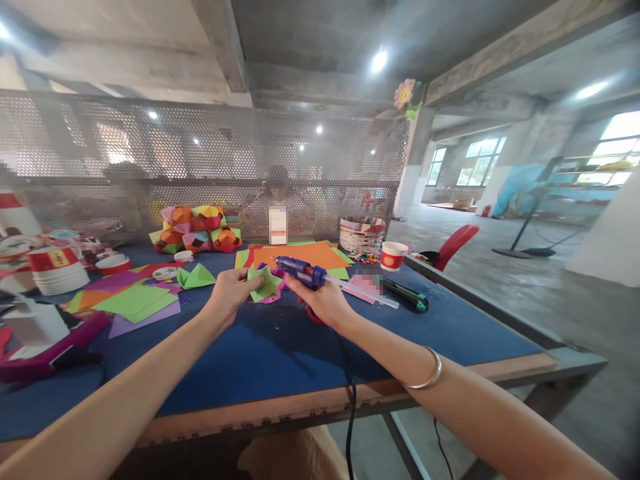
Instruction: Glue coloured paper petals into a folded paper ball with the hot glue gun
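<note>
Here we are at the worktop (250, 360), both hands busy, and it all turns on how nozzle and paper line up! The left hand (231, 291) has a narrow pinch, thumb over fingers, on the left side of a green folded paper (266, 285), held up in front of the wearer. The right hand (327, 301) is wrapped around a blue glue gun (303, 272), and look at that line: its long axis runs across the view, nozzle to the left and a touch away from the wearer, clear glue stick (367, 293) trailing out behind to the right and nearer.

So the paper sits between the 2 hands, left hand on it, right hand just beside it, the nozzle tip crossing near its far edge. Touching or apart? From this angle, I cannot tell. (A magenta paper (280, 291) peeks out behind the green; whether the 2 are joined is hidden.) Beyond the gun lie orange sheets (325, 255); off to the right, well clear of the paper, a cutter knife (405, 295).
</note>
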The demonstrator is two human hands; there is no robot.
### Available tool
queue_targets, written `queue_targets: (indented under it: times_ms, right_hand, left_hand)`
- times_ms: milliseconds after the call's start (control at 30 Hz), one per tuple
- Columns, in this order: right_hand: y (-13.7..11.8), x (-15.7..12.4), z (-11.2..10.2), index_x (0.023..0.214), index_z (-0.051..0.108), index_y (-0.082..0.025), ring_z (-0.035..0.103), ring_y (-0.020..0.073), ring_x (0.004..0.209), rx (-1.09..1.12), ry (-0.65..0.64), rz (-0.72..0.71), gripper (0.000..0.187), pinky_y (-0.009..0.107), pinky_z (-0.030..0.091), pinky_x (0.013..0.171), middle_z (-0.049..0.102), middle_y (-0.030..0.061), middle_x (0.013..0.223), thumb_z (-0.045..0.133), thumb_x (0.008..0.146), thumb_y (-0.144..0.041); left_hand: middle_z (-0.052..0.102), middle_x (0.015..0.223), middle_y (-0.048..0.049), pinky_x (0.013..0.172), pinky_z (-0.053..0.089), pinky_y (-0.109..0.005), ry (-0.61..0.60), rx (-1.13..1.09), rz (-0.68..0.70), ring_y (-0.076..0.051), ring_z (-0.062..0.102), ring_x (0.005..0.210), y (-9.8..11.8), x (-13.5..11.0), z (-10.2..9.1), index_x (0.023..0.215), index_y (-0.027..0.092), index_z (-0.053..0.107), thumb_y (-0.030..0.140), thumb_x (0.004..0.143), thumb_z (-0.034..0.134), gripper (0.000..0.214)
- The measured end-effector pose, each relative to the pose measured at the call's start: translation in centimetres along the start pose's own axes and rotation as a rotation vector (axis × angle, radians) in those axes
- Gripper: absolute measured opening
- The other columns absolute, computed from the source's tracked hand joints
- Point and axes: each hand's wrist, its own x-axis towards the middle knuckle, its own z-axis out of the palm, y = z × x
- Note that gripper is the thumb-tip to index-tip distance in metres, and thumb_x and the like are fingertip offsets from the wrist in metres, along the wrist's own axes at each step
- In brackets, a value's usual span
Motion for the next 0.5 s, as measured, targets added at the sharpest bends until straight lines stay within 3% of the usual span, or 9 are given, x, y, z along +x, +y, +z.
queue_targets:
  times_ms: [100, 267, 500]
  right_hand:
    - [-0.65, -0.23, 0.17, 0.08, 0.075, -0.024, 0.071, 0.0271, 0.087, -0.068, 0.019, -0.043, 0.019, 0.039, 0.055, 0.083, 0.075, 0.0048, 0.078, 0.073, 0.081, -0.043]
    - [-0.75, -0.28, 0.4, 0.075, 0.075, -0.023, 0.074, 0.0284, 0.086, -0.085, 0.02, -0.049, 0.017, 0.041, 0.057, 0.084, 0.078, 0.005, 0.078, 0.073, 0.081, -0.039]
    - [-0.03, 0.01, 0.88, 0.1, 0.079, -0.024, 0.074, 0.03, 0.11, -0.217, 0.038, -0.094, 0.02, 0.043, 0.054, 0.103, 0.081, 0.0057, 0.106, 0.075, 0.082, -0.031]
  left_hand:
    - [0.076, 0.063, -0.0044, 0.058, 0.055, -0.031, 0.02, 0.019, 0.006, -0.018, 0.068, 0.055, -0.03, 0.18, -0.11, 0.069, 0.016, 0.077, 0.028, 0.058, 0.084, 0.018]
    - [0.076, 0.062, -0.0046, 0.056, 0.054, -0.03, 0.023, 0.015, 0.006, -0.017, 0.067, 0.053, 0.05, 0.13, 0.09, 0.069, 0.016, 0.077, 0.026, 0.057, 0.084, 0.018]
    - [0.076, 0.061, -0.0027, 0.054, 0.05, -0.026, 0.027, -0.017, 0.015, -0.015, 0.064, 0.052, 0.51, -0.25, 0.38, 0.068, 0.015, 0.078, 0.029, 0.047, 0.086, 0.027]
